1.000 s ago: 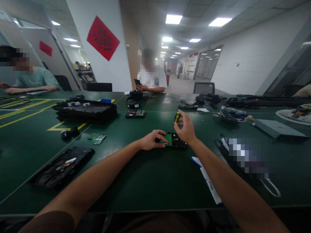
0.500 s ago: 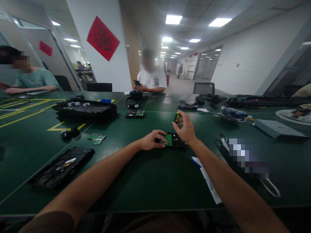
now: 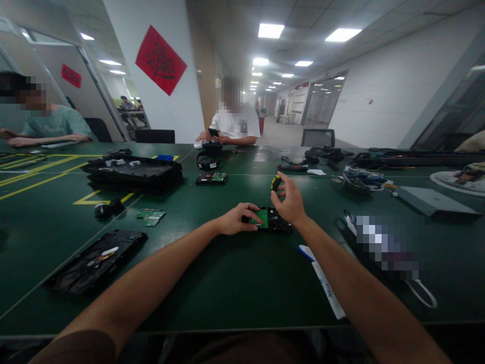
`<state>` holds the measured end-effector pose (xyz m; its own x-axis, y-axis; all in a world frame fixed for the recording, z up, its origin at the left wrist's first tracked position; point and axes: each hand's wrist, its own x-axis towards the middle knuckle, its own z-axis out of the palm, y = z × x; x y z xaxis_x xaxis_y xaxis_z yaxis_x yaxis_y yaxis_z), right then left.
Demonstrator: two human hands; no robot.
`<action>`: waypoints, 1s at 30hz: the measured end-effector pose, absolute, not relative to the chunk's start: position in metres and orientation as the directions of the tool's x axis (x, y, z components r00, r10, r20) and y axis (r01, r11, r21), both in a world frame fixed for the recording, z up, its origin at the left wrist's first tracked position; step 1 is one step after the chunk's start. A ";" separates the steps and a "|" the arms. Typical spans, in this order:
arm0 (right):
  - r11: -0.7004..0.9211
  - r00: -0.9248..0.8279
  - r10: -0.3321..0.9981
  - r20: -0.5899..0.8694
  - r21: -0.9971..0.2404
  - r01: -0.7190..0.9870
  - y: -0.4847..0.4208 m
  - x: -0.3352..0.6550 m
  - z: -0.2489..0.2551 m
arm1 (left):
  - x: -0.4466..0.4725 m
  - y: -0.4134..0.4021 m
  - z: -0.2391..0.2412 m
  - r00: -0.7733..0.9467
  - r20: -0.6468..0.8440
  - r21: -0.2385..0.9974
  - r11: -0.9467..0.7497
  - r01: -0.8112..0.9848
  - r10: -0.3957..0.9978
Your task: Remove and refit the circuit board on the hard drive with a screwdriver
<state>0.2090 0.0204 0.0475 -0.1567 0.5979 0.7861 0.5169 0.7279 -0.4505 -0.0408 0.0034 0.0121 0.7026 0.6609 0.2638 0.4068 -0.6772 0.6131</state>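
A black hard drive [image 3: 281, 222] with a green circuit board [image 3: 261, 217] on its upper face lies flat on the table in front of me. My left hand [image 3: 239, 219] grips its left end, with thumb at the near edge and fingers over the board. In my right hand [image 3: 291, 201] is a screwdriver [image 3: 276, 182] with a yellow and black handle, held between thumb and fingers. Its thin shaft points steeply down to the drive's far edge; the tip is too small to make out.
Left of me lie a black drive casing [image 3: 96, 260], a loose green circuit board [image 3: 151, 216] and stacked black trays [image 3: 132, 172]. Another drive [image 3: 211, 178] sits farther back. To the right are a blue-and-white packet [image 3: 328, 288] and a grey metal box [image 3: 435, 202]. A person [image 3: 237, 124] sits opposite.
The screwdriver's handle has shifted slightly in my right fingers and leans a little more. My left hand and the hard drive stay put. The person opposite has moved one hand outward.
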 end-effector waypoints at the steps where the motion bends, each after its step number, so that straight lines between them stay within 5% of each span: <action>1: 0.723 -0.154 0.602 0.784 -0.453 0.521 0.020 0.209 0.048 | -0.041 0.003 0.012 0.704 0.263 0.613 -0.677 0.406 0.660; 30: 0.709 -0.148 0.604 0.783 -0.443 0.549 0.021 0.211 0.047 | -0.041 0.004 0.011 0.709 0.259 0.615 -0.678 0.403 0.656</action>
<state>0.2112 0.0210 0.0471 -0.1477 0.6042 0.7830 0.5485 0.7088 -0.4435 -0.0411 0.0036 0.0114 0.7087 0.6563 0.2589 0.4034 -0.6780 0.6145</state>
